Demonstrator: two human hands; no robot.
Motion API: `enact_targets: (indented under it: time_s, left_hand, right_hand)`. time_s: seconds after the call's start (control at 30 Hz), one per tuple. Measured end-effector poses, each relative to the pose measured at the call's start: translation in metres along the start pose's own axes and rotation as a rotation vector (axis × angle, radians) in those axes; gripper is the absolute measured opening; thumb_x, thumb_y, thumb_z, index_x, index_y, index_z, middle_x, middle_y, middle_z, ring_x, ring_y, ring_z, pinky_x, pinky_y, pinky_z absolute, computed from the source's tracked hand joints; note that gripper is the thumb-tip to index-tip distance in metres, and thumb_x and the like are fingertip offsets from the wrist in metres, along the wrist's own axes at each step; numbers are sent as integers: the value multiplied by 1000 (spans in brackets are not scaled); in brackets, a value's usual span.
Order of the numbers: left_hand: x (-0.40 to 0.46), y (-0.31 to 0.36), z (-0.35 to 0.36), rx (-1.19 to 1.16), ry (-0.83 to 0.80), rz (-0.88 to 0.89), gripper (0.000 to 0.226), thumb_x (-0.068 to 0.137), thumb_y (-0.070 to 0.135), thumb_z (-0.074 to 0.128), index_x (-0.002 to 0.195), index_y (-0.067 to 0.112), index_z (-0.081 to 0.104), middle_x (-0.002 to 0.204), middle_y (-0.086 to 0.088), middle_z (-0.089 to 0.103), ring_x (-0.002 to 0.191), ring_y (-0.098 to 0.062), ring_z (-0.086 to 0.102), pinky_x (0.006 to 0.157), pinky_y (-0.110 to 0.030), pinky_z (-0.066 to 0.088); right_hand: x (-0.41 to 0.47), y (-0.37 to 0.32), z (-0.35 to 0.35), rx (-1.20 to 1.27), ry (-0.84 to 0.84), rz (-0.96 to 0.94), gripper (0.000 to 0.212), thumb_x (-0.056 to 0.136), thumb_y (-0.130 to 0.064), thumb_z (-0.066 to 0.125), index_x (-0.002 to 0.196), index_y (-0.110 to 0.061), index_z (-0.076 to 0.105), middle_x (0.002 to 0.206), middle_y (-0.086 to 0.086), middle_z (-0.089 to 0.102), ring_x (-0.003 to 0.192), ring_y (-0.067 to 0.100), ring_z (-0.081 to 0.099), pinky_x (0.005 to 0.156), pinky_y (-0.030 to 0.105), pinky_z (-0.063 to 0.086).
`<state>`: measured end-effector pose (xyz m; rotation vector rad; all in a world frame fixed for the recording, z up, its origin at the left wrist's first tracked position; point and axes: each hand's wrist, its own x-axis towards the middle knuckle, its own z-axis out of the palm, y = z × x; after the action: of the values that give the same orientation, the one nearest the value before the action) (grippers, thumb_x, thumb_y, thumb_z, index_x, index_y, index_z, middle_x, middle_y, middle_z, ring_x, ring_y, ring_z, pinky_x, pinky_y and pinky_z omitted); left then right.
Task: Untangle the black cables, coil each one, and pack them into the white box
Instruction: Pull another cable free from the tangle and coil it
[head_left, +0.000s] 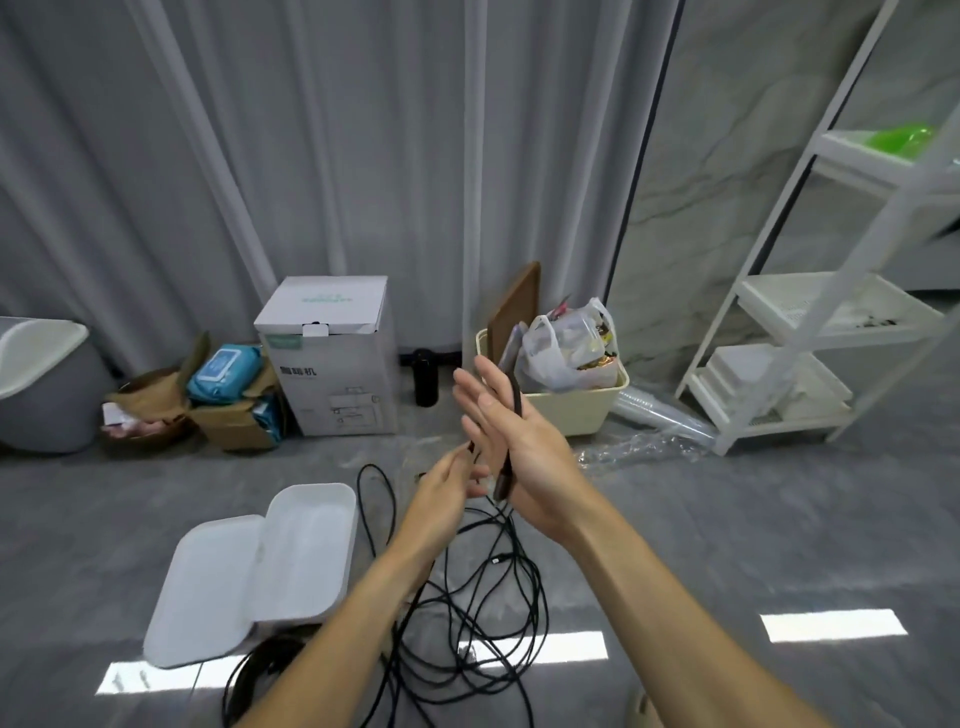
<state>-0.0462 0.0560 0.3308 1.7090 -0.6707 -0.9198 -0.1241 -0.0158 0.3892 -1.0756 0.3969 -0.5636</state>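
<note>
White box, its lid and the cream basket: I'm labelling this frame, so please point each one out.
White box (311, 551): head view, bare inside floor.
Lid (208, 592): head view, flat middle.
Cream basket (576, 410): head view, front wall.

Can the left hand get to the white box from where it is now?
Probably yes. The left hand is raised just right of the white box, which sits open on the floor with nothing between them. But its fingers seem to pinch a black cable, so it isn't free yet.
</note>
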Motion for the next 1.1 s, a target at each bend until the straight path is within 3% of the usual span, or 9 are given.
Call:
enact_targets:
  time_s: [0.1, 0.2, 0.4, 0.53, 0.73, 0.9, 1.0, 1.1]
  left_hand:
    - [2, -23, 0, -3, 3, -41, 33, 107, 33, 33, 127, 26, 59, 113, 4, 69, 102, -12, 67, 100, -36, 49]
    - [1, -35, -4, 2, 9, -19, 27, 104, 21, 44, 125, 26, 61, 107, 5, 68, 93, -9, 66, 87, -17, 50]
    - [15, -30, -10, 10, 108, 87, 29, 103, 21, 49, 124, 34, 63, 101, 8, 70, 74, 3, 61, 66, -4, 45]
    - [17, -21, -6, 66, 143, 138, 32, 104, 29, 47, 132, 35, 60, 98, 14, 71, 81, -2, 65, 67, -7, 46]
    - [10, -5, -4, 238, 125, 256, 34, 104, 31, 44, 134, 41, 56, 85, 16, 67, 65, 6, 56, 62, -12, 41]
    - [-5, 7, -8, 567, -85, 303, 35, 104, 34, 42, 136, 40, 54, 81, 17, 64, 71, 5, 56, 64, -9, 40]
    - [-13, 9, -11, 652, -190, 332, 23, 103, 37, 45, 117, 41, 63, 61, 26, 56, 63, 9, 53, 57, -10, 35]
    - [-13, 10, -21, 703, -254, 285, 21, 101, 43, 46, 100, 34, 66, 57, 16, 55, 57, 1, 50, 53, -15, 33]
  right_hand:
    - [-4, 19, -11, -7, 4, 0, 36, 107, -12, 36, 135, -33, 43, 145, -5, 52, 135, 5, 47, 118, 29, 30]
    - [-11, 34, -20, 7, -8, -20, 38, 106, -12, 37, 137, -33, 43, 144, -3, 54, 134, 7, 48, 118, 31, 32]
    - [-15, 48, -25, 21, -4, -68, 47, 105, -11, 40, 146, -34, 39, 143, 0, 56, 133, 12, 51, 115, 33, 37]
    - [-13, 36, -22, -34, -3, -122, 47, 104, -12, 40, 143, -39, 40, 143, -2, 56, 132, 11, 52, 114, 32, 38]
    - [-14, 19, -17, -116, 4, -202, 52, 104, -11, 40, 148, -37, 34, 144, -4, 54, 132, 9, 52, 111, 25, 40]
    - [-13, 13, -23, -267, 27, -248, 54, 106, -10, 38, 153, -32, 26, 146, -6, 51, 134, 4, 48, 117, 29, 32]
    - [-14, 13, -30, -427, 57, -253, 51, 107, -10, 37, 153, -29, 27, 145, -9, 50, 133, -3, 46, 111, 14, 33]
    - [-13, 13, -38, -544, 108, -279, 50, 107, -12, 36, 152, -30, 27, 148, -9, 47, 136, -4, 41, 112, 11, 29]
